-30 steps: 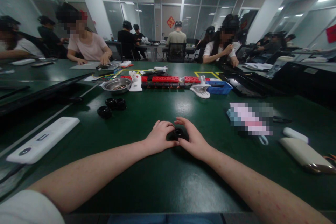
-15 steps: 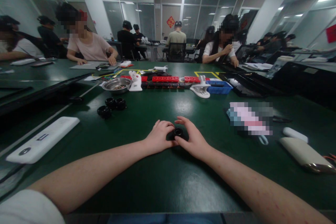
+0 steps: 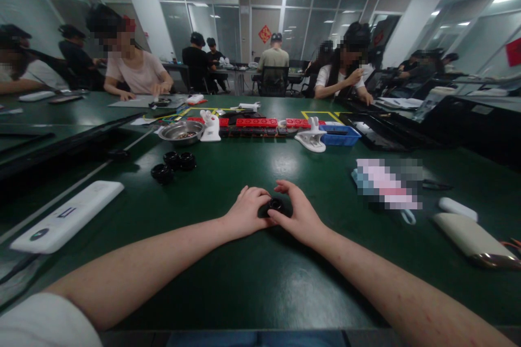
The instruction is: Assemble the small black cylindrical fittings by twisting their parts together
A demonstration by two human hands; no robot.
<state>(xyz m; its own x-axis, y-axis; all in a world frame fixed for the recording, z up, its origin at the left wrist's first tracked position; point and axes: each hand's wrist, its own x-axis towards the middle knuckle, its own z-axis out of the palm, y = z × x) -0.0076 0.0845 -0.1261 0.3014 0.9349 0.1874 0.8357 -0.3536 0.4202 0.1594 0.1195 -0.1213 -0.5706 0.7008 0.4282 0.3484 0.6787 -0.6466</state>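
A small black round part (image 3: pixel 275 205) with a ring-like top rests on the green table between my two hands. My left hand (image 3: pixel 249 209) curls around its left side, thumb and fingers against it. From the right, my right hand (image 3: pixel 296 211) has its thumb at the part's near side, while its fingers are spread from the thumb and arch over beyond the part. Several similar black round parts (image 3: pixel 173 165) stand in a group farther left on the table.
Behind are a metal bowl (image 3: pixel 182 133), white clamp-like pieces (image 3: pixel 312 138), red strips (image 3: pixel 256 122) and a blue tray (image 3: pixel 340 136). A white power bank (image 3: pixel 67 217) lies left; a beige case (image 3: pixel 474 238) lies right. People sit across the table.
My right thumb and the black part have shifted very slightly left. My left hand has hardly moved. Across the table, a person's hand has moved left.
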